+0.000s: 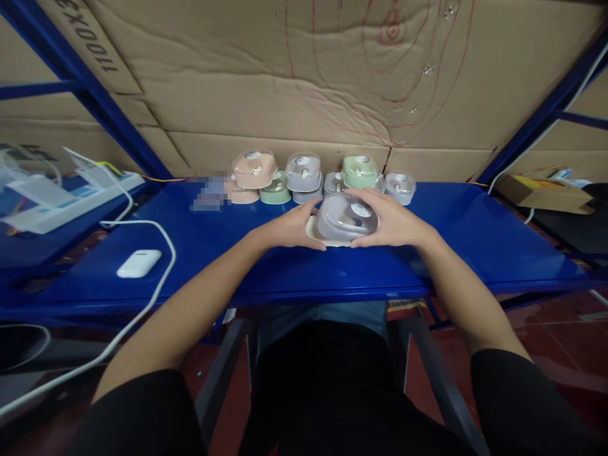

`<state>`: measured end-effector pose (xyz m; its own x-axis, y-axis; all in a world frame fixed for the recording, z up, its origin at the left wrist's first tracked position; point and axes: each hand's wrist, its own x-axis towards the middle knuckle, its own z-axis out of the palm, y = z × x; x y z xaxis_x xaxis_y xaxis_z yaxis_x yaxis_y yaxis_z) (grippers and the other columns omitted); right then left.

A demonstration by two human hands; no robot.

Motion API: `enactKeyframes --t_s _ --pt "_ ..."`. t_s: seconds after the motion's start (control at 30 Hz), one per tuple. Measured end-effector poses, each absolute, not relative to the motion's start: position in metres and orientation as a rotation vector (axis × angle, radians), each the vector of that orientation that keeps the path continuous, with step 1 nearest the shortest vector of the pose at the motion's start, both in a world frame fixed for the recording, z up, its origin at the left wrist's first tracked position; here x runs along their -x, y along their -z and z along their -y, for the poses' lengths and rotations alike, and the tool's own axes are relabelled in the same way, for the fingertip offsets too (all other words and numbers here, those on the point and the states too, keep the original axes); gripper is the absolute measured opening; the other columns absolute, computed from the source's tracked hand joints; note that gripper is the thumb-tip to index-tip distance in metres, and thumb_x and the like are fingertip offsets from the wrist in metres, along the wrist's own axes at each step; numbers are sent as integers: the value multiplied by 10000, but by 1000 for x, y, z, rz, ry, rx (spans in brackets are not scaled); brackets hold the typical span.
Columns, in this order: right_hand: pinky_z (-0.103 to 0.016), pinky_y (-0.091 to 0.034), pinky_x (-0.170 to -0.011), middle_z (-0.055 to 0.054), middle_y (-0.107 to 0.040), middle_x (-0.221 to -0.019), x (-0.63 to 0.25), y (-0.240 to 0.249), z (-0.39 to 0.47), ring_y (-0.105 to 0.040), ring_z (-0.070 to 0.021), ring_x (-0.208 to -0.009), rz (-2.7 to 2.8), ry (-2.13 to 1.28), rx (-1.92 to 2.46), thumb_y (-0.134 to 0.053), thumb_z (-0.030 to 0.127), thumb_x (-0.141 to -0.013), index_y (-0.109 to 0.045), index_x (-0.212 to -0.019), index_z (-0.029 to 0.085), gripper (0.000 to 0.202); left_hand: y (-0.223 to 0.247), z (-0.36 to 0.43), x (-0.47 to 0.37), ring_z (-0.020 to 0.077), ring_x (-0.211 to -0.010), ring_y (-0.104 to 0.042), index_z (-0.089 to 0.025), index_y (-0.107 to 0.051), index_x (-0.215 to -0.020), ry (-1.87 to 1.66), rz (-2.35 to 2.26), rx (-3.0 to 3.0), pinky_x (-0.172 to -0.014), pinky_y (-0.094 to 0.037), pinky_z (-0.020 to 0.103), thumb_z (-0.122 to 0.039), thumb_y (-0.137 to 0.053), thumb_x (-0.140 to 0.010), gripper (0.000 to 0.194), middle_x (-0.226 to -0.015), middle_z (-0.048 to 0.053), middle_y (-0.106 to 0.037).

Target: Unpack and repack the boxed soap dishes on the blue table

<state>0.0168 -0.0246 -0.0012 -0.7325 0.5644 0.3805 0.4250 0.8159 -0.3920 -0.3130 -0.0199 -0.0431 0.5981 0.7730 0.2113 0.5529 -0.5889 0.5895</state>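
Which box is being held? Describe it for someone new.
On the blue table, in front of the row of small boxes along the cardboard wall, sits one grey lidded box on a cream base. Only it is apart from the row, between the left hand and right hand.

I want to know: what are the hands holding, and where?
Both hands, left and right, hold a grey lidded box by its two sides.

Both hands sit at the middle of the counter (475, 234). Directly behind them, a row of lidded boxes (304, 174) blocks forward reach, backed by a cardboard wall (285, 82). Right half of the counter is open out to the blue post (536, 120). Left side is open near the hands, then a white cable (164, 253) and a white case (139, 263) lie further out.
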Motion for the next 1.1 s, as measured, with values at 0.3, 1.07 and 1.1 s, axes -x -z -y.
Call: enactKeyframes --t_s 0.3,1.07,1.1 --pt "-731 -544 -1266 -215 -668 -1663 -11 26 8 -674 -497 -1499 2504 -346 763 -1015 767 -780 -523 -1807 270 1242 45 29 300 551 -1773 -396 -240 -271 -1879 -647 -969 -2274 -1451 -353 709 -648 -1092 -634 1546 -1931 272 -373" --pt "-628 -657 -1127 -202 -679 -1621 -7 32 17 -734 -459 -1397 2633 -377 826 -936 782 -865 -441 -1869 288 1224 44 40 286 537 -1719 -487 -225 -428 -1818 -683 -987 -2320 -1412 -425 693 -654 -1031 -723 1322 -1855 241 -514" --pt "-620 -658 -1125 -196 -678 -1619 -7 32 17 -736 -453 -1390 2636 -365 824 -931 776 -874 -433 -1873 297 1215 43 41 286 531 -1700 -515 -233 -453 -1802 -687 -972 -2332 -1402 -441 688 -647 -1027 -730 1285 -1831 230 -550"
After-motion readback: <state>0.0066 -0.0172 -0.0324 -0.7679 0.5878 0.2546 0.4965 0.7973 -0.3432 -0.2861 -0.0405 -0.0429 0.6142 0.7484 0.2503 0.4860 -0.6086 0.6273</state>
